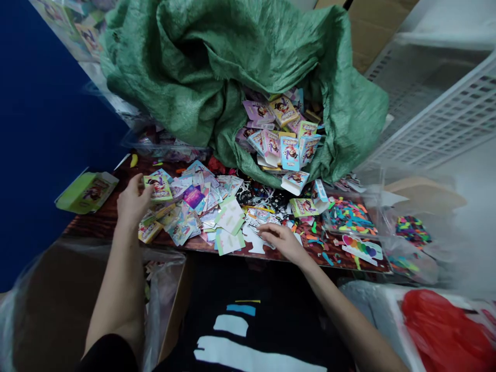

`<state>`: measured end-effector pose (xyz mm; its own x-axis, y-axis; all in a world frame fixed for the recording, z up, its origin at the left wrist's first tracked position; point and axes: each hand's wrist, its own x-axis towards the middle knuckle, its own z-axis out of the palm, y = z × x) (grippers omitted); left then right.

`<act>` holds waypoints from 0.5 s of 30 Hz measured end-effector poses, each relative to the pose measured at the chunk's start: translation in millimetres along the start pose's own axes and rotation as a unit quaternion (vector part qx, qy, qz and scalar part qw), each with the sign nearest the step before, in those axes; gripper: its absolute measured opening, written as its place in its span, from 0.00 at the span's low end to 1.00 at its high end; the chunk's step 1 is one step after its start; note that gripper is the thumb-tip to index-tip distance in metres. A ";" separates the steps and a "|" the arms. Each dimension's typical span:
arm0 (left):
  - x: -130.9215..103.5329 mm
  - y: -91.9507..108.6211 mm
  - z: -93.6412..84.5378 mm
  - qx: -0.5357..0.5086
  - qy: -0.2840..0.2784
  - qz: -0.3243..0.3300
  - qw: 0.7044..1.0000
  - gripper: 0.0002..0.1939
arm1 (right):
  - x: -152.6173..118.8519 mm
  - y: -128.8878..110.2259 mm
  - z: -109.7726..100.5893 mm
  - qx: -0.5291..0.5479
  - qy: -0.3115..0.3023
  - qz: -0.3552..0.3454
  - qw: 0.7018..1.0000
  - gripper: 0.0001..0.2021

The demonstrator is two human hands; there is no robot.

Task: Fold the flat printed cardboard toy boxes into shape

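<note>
My left hand (134,201) is at the left of the table, its fingers curled at the edge of a small green-yellow card box (158,187). My right hand (282,241) hovers low over the front edge, fingers bent, beside a white paper piece (253,241); whether it holds something is not clear. Between the hands lies a loose heap of colourful cards (194,196), with pale green-edged cards (230,217) on its near side. A yellow box (149,231) rests below my left hand. A green sack (248,46) gapes behind, full of small boxes (284,111).
Bright small pieces fill a clear tray (352,216) at the right. A larger green box (88,192) stands far left. An open carton (176,305) lined with plastic is below left. At lower right is a red bag (445,330); a white basket (445,108) stands upper right.
</note>
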<state>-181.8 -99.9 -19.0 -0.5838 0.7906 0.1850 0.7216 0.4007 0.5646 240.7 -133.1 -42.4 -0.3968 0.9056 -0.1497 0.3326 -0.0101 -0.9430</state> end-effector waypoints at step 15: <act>-94.9 47.5 30.1 -0.108 -0.030 0.177 0.978 0.18 | -1.0 29.2 -81.2 -0.378 0.253 -0.080 0.887 0.15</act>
<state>-80.9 -141.9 -34.0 -0.2843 0.8900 0.3565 0.7758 -0.0049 0.6309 320.3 -99.8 -45.6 -0.1203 0.9461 0.3008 0.8612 0.2501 -0.4424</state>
